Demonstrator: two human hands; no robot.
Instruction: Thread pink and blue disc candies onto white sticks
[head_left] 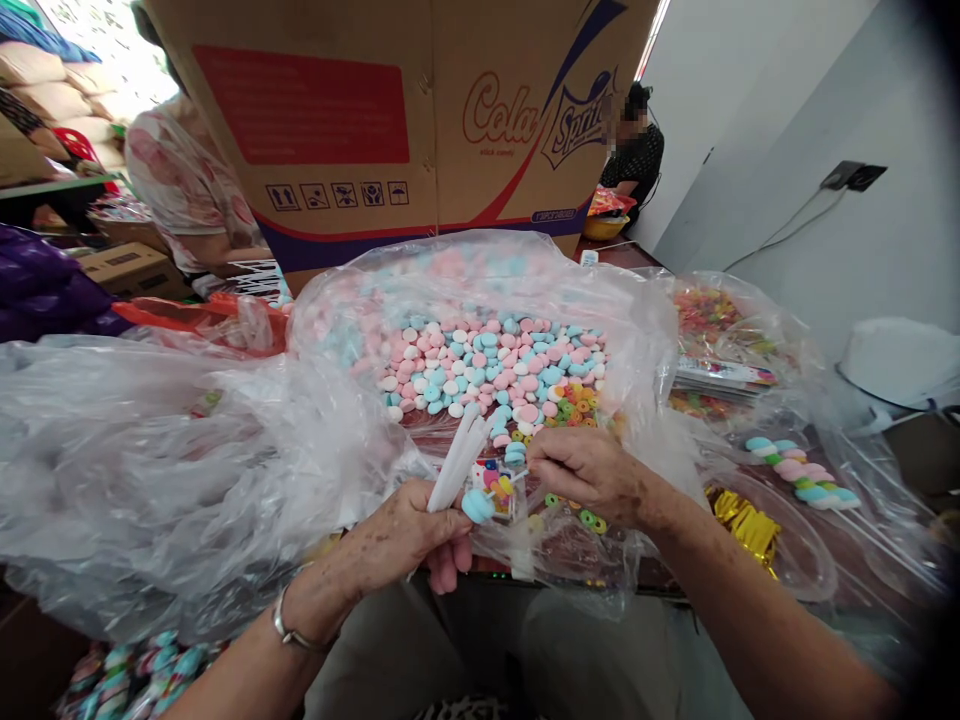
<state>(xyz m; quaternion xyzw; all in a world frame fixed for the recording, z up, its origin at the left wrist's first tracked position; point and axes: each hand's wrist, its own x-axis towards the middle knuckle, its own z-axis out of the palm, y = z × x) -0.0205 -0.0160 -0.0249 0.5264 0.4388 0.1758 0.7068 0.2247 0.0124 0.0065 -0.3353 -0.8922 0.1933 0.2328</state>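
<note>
My left hand (409,530) is closed around a bundle of white sticks (459,460) that slant up. By its thumb sits a round blue candy (478,506), in line with small yellow and orange ring candies (501,487) on a thin white stick. That stick's tip reaches my right hand (589,475), whose fingers are curled in a pinch at it. Just past the hands, a heap of pink, blue and white candies (480,365) lies in a clear plastic bag (637,320). Ring candies (576,405) in orange, yellow and green lie at its near edge.
A large cardboard box (337,120) stands behind the heap. Crumpled clear plastic (172,450) covers the left side. At right lie finished candy skewers (802,472), gold twist ties (746,525) and a bag of colourful candies (709,315). Two other people sit beyond the box.
</note>
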